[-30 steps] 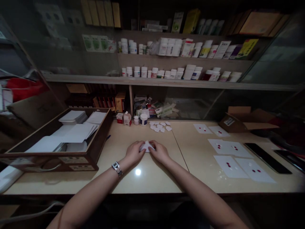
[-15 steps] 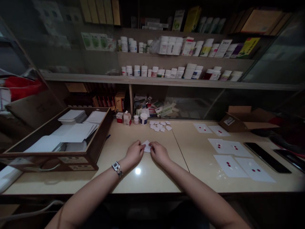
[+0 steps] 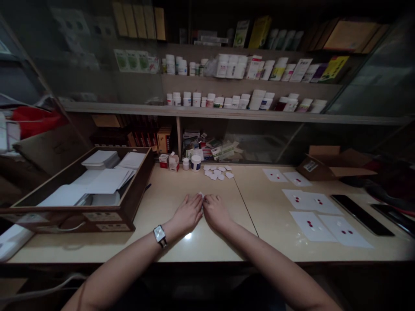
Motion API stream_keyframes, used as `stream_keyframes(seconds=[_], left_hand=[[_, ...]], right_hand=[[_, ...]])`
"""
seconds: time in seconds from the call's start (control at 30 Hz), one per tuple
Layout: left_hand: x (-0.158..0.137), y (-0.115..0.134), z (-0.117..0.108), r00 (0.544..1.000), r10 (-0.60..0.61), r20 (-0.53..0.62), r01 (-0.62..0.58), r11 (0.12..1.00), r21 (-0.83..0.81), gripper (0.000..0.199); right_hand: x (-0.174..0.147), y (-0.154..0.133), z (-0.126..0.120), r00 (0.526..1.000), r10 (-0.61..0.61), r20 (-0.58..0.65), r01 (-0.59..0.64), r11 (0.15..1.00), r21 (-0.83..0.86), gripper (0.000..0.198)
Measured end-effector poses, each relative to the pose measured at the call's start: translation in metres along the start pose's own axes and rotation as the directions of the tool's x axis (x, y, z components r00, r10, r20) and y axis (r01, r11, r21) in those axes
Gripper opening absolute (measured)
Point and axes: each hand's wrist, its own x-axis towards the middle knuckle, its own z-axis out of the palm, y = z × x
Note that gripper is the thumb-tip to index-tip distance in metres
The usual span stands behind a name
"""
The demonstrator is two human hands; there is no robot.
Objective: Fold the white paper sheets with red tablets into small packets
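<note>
My left hand (image 3: 188,213) lies palm down with its fingers stretched flat over a small white paper (image 3: 200,194). Beside it my right hand (image 3: 216,212) is closed, fingers curled at the paper's right edge. Only a small tip of the paper shows past the fingertips; the hands cover the rest. Behind them, several small folded paper packets (image 3: 214,176) lie in a loose group. To the right, white paper sheets (image 3: 313,233) carry dark red and white tablets (image 3: 310,223).
A wooden drawer (image 3: 128,216) full of white paper stands at left. Small medicine boxes (image 3: 173,162) and white bottles (image 3: 196,163) line the back. Two dark phones (image 3: 359,214) and an open cardboard box (image 3: 316,166) are at right. Medicine shelves (image 3: 233,112) rise behind.
My left hand has turned from a pinch at the paper's edge to lying flat across it. The paper is now mostly covered. My right hand has stayed nearly in place.
</note>
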Motion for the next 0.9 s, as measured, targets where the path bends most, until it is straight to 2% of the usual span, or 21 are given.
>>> stream_keyframes(seconds=[0.1, 0.37, 0.63, 0.9], left_hand=[[-0.001, -0.002, 0.002, 0.998, -0.003, 0.062, 0.007, 0.998, -0.066, 0.057], [-0.005, -0.003, -0.007, 0.992, -0.012, 0.125, 0.031, 0.987, -0.157, 0.065], [-0.009, -0.007, -0.006, 0.987, 0.006, 0.162, 0.015, 0.991, -0.133, 0.068], [-0.008, -0.008, -0.003, 0.988, 0.002, 0.156, 0.017, 0.993, -0.119, 0.07]], right_hand=[[0.001, 0.0, 0.001, 0.998, -0.056, 0.043, 0.057, 0.998, -0.022, 0.025], [-0.013, 0.001, -0.008, 0.985, -0.167, 0.04, 0.167, 0.986, -0.002, 0.039], [-0.041, -0.001, -0.004, 0.995, -0.045, 0.088, 0.04, 0.997, 0.062, 0.062], [-0.044, 0.001, -0.012, 0.995, 0.003, 0.096, -0.011, 0.996, 0.083, 0.06]])
